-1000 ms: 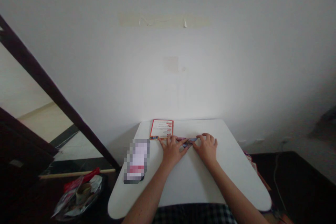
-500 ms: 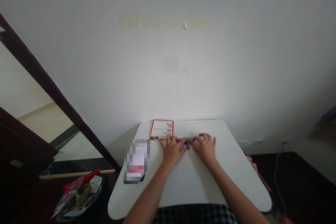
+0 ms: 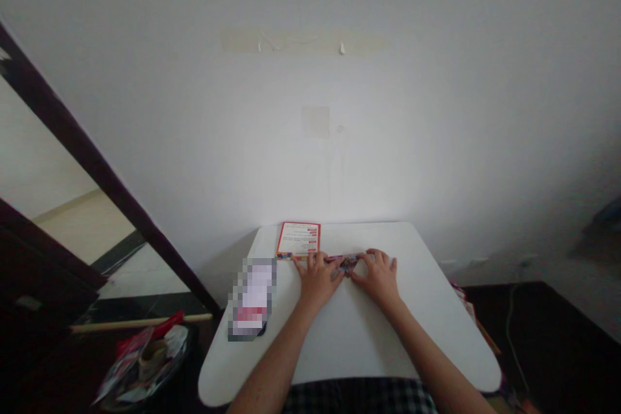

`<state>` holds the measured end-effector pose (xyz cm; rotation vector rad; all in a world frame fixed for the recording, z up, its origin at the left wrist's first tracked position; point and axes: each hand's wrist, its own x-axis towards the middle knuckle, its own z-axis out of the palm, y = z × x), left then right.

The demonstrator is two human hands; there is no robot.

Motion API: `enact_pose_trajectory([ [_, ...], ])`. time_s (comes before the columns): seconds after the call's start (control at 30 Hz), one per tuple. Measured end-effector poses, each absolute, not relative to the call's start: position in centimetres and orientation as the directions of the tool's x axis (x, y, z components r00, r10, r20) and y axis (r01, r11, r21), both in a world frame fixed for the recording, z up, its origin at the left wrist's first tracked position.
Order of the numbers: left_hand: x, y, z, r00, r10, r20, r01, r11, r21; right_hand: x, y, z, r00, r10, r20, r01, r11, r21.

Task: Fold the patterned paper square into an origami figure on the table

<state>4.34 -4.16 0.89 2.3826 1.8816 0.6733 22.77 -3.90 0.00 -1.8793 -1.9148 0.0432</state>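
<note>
A narrow, colourful printed paper strip (image 3: 346,264) lies across the white table, its middle partly folded. My left hand (image 3: 317,281) presses on its left part, thumb and forefinger on the paper and the other fingers spread toward the wall. My right hand (image 3: 381,279) has its thumb at the near edge of the fold and its forefinger at the far edge, gripping the right part. Fingers cover both ends of the strip. Just beyond my left fingertips is a printed sheet (image 3: 298,237) with a red border, lines of text and a colourful lower edge.
A pixelated phone-like object (image 3: 253,297) lies on the left of the white table (image 3: 356,336). The wall (image 3: 378,162) rises right behind the table. On the floor at lower left stands a bin (image 3: 145,369) filled with wrappers and a cardboard roll.
My right thumb has moved slightly left and toward me along the fold, and the small folded part in the middle looks flatter. My left hand stays nearly still.
</note>
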Motion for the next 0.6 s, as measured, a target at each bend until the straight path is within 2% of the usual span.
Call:
enact_pose_trajectory([
  [0.6,4.25,-4.14,0.84,0.178,0.936,0.303,0.923,-0.266,0.278,23.34,-4.1,-0.94,-0.01,0.942,0.336,0.939,0.124,-0.321],
])
